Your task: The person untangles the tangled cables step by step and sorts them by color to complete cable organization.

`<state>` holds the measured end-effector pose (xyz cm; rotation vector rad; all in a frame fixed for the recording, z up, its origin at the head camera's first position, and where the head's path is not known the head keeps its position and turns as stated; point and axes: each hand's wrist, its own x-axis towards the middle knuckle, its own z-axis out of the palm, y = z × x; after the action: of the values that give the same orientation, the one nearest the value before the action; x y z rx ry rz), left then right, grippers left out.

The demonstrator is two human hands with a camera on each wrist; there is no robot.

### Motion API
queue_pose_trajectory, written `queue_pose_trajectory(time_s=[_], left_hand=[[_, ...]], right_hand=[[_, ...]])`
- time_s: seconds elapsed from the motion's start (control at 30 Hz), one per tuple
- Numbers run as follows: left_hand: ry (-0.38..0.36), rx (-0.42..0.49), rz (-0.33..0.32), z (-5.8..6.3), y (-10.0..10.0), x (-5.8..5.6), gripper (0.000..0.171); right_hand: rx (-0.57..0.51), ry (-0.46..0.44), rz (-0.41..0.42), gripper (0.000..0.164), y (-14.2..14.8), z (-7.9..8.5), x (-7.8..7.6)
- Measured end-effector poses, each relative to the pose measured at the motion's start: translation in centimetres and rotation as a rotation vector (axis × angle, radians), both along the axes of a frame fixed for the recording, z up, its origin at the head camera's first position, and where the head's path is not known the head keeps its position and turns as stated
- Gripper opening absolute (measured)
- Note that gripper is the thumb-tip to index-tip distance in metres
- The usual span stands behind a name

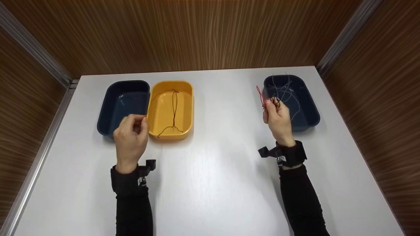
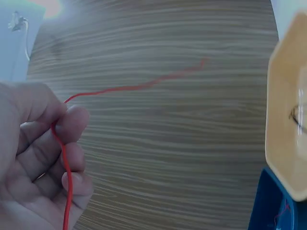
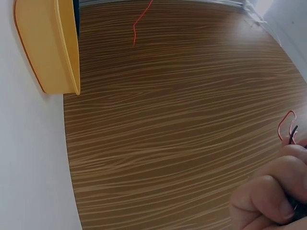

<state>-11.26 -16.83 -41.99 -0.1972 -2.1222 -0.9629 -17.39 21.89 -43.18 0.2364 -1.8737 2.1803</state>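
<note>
My left hand [image 1: 130,141] is over the inner edge of the left navy box [image 1: 111,108], beside the yellow box [image 1: 158,113]. Its thumb and forefinger pinch a thin red wire [image 2: 68,177], whose far end sticks out past the fingertips. In the yellow box lies a dark wire [image 1: 174,113], looped at the top and split at the bottom. My right hand [image 1: 279,123], over the near left part of the right navy box [image 1: 313,121], grips a bundle. A red wire loop [image 1: 260,94] and black wire protrude from it; thin grey strands show beyond the hand, their attachment unclear.
The boxes stand on a white table [image 1: 210,177], the yellow one against the left navy one. Wood-grain panels [image 1: 197,36] rise behind and at both sides. A small red strand shows inside the left navy box in the left wrist view.
</note>
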Motion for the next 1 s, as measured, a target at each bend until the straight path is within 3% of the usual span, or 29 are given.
queue_pose_trajectory(time_s=[0.2, 0.47, 0.7, 1.0], left_hand=[[0.034, -0.014, 0.157, -0.4, -2.1, -0.7, 0.012], [-0.073, -0.121, 0.239, -2.3, -5.0, -2.3, 0.015], [-0.203, -0.24, 0.225, -4.5, -6.0, -4.0, 0.012], [-0.445, -0.268, 0.166, -6.3, -6.5, -4.9, 0.014]], right_hand=[[0.032, -0.017, -0.014, 0.027, 0.0, -0.2, -0.2], [0.096, 0.002, -0.005, 0.025, 0.0, -0.3, -0.2], [0.123, 0.004, 0.008, 0.026, 0.0, -0.5, -0.3], [0.188, 0.008, 0.041, 0.025, -0.2, -0.6, -0.3]])
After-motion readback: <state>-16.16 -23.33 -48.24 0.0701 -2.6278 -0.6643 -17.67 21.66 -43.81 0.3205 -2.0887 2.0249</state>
